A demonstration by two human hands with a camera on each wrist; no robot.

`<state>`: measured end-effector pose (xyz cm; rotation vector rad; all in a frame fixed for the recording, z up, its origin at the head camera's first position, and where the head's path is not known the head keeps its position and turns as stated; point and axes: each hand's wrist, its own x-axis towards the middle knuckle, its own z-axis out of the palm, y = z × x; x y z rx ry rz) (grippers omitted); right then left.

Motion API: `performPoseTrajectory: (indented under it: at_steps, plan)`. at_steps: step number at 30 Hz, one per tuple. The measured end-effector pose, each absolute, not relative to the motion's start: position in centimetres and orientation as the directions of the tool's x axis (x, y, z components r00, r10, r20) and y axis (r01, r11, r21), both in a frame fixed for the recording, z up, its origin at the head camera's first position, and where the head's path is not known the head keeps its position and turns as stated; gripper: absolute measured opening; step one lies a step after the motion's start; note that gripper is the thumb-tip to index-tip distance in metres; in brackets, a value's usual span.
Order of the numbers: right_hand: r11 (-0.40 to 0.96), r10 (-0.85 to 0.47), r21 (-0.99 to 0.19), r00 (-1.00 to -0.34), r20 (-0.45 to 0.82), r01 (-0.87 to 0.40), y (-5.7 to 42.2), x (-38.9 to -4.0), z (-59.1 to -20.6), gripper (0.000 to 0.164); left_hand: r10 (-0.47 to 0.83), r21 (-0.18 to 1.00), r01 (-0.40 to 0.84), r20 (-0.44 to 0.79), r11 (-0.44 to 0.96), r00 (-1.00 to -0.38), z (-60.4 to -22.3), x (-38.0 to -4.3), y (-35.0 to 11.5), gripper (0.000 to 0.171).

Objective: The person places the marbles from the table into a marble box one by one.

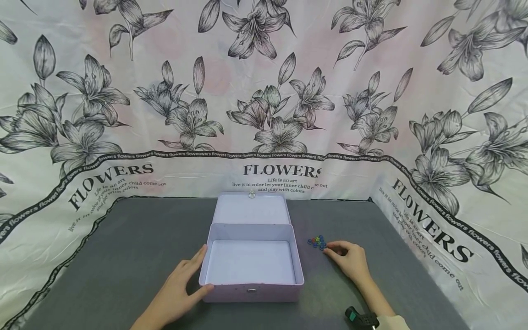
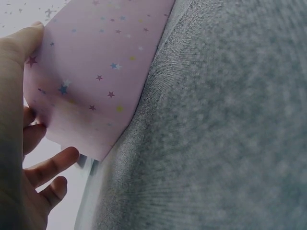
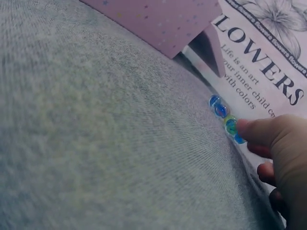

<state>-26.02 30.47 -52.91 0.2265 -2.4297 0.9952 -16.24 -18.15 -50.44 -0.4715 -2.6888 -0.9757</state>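
A pale lilac tin box (image 1: 252, 293) stands on the grey cloth with its lid (image 1: 252, 208) folded back. No contents show inside. My left hand (image 1: 178, 286) touches the box at its left side, thumb on the front left corner and fingers extended along the wall. In the left wrist view the box's star-printed side (image 2: 98, 72) is near these fingers (image 2: 53, 167). Right of the box lies a small cluster of glass marbles (image 1: 316, 241), mostly blue with some red, yellow and green. My right hand (image 1: 350, 261) pinches at its near edge, thumb and index meeting at a marble (image 3: 231, 126).
Grey cloth (image 1: 152, 243) covers the table. White fabric with printed lilies (image 1: 280, 137) hangs behind and along both sides. A dark device with a strap (image 1: 360, 317) sits at the right wrist. In the head view a small metal clasp (image 1: 252, 290) marks the box front.
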Motion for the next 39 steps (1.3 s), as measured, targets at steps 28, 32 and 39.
performPoseTrajectory:
  at_steps: [28,32,39]
  plan:
    - [0.6,0.064,-0.732,-0.893,0.446,-0.323,27.0,-27.4,-48.6,0.019,0.227,0.56,0.394,0.346,0.728,-0.91,-51.0,-16.4,-18.4,0.09]
    - [0.58,0.067,-0.751,-0.9,0.431,-0.316,26.0,-27.9,-47.2,0.02,0.221,0.541,0.399,0.364,0.741,-0.905,-51.0,-16.3,-18.4,0.09]
    - [0.54,0.054,-0.753,-0.878,0.476,-0.375,23.8,-28.6,-45.3,0.019,0.221,0.533,0.408,0.38,0.741,-0.898,-51.0,-16.3,-18.4,0.09]
